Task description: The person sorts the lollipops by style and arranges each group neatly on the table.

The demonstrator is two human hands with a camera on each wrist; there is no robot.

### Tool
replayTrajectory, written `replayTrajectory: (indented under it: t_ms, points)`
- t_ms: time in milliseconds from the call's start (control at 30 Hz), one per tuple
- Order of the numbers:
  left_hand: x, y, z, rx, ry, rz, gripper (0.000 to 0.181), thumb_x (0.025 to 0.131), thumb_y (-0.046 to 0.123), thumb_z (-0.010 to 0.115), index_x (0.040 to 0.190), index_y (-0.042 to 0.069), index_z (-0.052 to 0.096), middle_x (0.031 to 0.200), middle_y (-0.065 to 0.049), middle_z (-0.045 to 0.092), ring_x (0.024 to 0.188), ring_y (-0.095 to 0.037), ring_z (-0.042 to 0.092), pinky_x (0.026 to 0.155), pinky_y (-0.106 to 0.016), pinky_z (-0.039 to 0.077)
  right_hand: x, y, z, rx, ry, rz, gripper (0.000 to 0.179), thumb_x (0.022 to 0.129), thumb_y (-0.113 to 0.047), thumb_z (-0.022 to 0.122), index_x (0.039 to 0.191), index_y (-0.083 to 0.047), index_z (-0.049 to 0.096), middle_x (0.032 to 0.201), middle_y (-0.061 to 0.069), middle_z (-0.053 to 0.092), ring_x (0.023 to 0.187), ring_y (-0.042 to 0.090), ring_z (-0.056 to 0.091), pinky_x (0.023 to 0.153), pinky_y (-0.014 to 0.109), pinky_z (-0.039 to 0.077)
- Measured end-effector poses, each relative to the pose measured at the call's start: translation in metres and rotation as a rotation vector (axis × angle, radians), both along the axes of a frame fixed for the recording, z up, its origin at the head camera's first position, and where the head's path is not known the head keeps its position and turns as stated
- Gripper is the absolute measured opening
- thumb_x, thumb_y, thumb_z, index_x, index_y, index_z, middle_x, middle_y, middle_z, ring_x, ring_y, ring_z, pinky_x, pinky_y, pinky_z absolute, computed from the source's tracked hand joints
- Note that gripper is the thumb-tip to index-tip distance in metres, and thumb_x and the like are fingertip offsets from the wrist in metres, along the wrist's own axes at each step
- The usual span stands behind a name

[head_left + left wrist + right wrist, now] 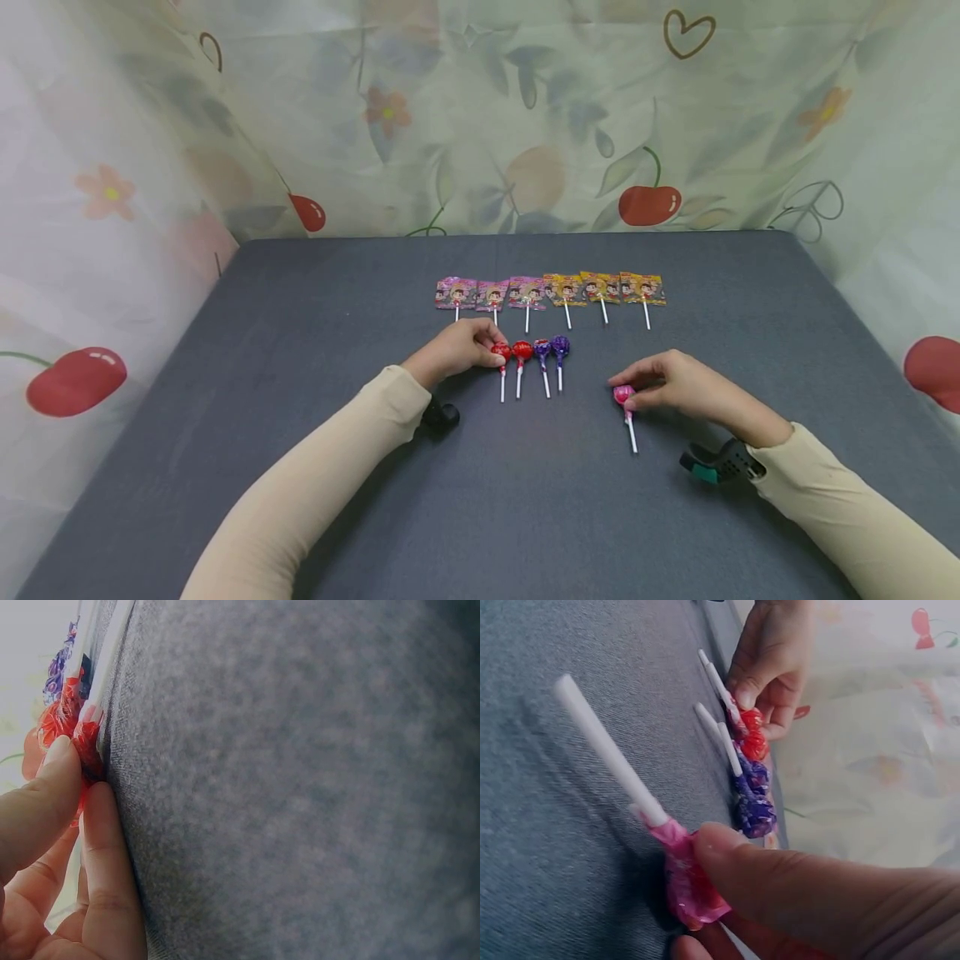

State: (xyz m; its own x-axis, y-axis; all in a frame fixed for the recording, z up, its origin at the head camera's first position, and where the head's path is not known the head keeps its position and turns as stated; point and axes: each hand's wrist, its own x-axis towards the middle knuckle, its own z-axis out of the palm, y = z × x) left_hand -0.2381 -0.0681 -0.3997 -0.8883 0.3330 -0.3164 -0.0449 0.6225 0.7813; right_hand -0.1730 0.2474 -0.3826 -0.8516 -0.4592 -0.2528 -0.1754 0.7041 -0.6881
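My left hand (pixel 474 343) pinches the red lollipop (pixel 502 353) at the left end of a short row, thumb and fingers on its wrapped head. Beside it lie another red lollipop (pixel 522 351) and two purple lollipops (pixel 560 347), sticks toward me. In the left wrist view the thumb and a fingertip (pixel 99 802) close on the red wrapper. Off to the right, my right hand (pixel 678 385) holds a pink lollipop (pixel 623 394) by its head between thumb and fingers. Its white stick (pixel 607 750) points away from the hand in the right wrist view.
Behind the row, several flat-wrapped lollipops stand in a line on the grey table (pixel 337 333): pink packets (pixel 492 295) at left, yellow packets (pixel 642 288) at right. A patterned curtain (pixel 480 117) encloses the table's back and sides.
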Motion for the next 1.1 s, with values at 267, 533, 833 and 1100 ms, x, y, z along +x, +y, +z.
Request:
replayTrajectory:
  t_ms: [267,533,833,1100]
  points:
    - [0.000,0.001,0.000,-0.016,-0.006,0.001,0.019,0.084,0.012,0.075,0.102,0.010,0.066,0.090,-0.004,0.056,0.080,-0.016,0.048,0.066,-0.026,0.039,-0.011,-0.004,0.012,0.018,-0.016,-0.033,0.036,0.084,-0.021,0.076,0.115,-0.006,0.070,0.110,0.007,0.072,0.099,0.018,0.061,0.083,0.033,0.049]
    - [-0.001,0.000,-0.001,-0.017,-0.018,0.008,0.019,0.085,0.012,0.075,0.101,0.011,0.067,0.092,-0.005,0.057,0.081,-0.017,0.049,0.067,-0.027,0.040,-0.029,-0.019,0.031,-0.019,0.045,-0.132,0.039,0.086,-0.023,0.075,0.120,-0.007,0.068,0.112,0.007,0.072,0.108,0.022,0.060,0.087,0.036,0.047]
    - [-0.001,0.000,-0.001,-0.009,-0.021,0.012,0.019,0.084,0.012,0.075,0.101,0.011,0.067,0.092,-0.005,0.058,0.081,-0.017,0.049,0.068,-0.027,0.040,-0.055,-0.036,0.014,-0.033,0.123,-0.173,0.035,0.088,-0.019,0.072,0.120,-0.007,0.068,0.119,0.013,0.068,0.112,0.029,0.061,0.092,0.047,0.047]
    - [0.000,0.000,0.002,-0.017,-0.023,0.016,0.018,0.085,0.012,0.074,0.101,0.011,0.067,0.093,-0.005,0.058,0.080,-0.017,0.050,0.068,-0.027,0.041,-0.069,-0.042,-0.006,0.008,0.101,-0.161,0.033,0.086,-0.017,0.074,0.117,-0.009,0.070,0.120,0.014,0.067,0.114,0.031,0.060,0.096,0.049,0.045]
